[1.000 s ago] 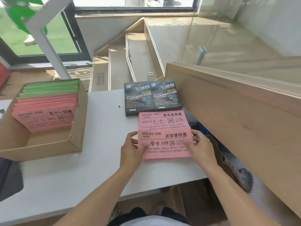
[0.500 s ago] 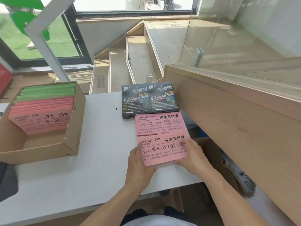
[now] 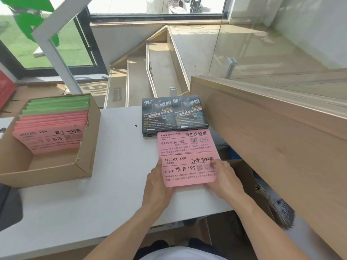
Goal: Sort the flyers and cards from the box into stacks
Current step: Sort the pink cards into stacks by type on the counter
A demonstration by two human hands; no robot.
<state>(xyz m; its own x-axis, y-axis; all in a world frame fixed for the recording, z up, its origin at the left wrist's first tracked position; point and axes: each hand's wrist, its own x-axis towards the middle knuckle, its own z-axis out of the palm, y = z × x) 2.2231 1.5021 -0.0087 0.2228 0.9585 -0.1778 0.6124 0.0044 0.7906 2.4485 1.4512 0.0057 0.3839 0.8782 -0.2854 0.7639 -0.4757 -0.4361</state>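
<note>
The white bench (image 3: 105, 184) carried everything, and the biggest risk sat at its 9 o'clock side: the cardboard box (image 3: 85, 162) was still packed with pink flyers (image 3: 50, 139) and green flyers (image 3: 60, 105) leaning against its far wall, so a hasty pull there could, I judged, drag several sheets out together and mix titles that differ only in their headline. At 12 o'clock the two dark card stacks (image 3: 174, 115) lay side by side, touching, close to the bench's far edge above the stairs; a nudge could send cards over. Just below them, toward the centre, lay the first pink stack (image 3: 185, 142), and directly under it, nearer the person, the second pink stack (image 3: 189, 170) that was being squared. Its right edge lay near the bench's 3 o'clock side, where sheets could slide off if pushed too hard. The left hand (image 3: 158, 184) lay along the stack's left edge with fingers straight, pressing rather than gripping. The right hand (image 3: 222, 177) covered the lower right corner, fingers bent over the paper, thumb on top; whether this grip pinched the sheets or only pressed them I could not tell.
</note>
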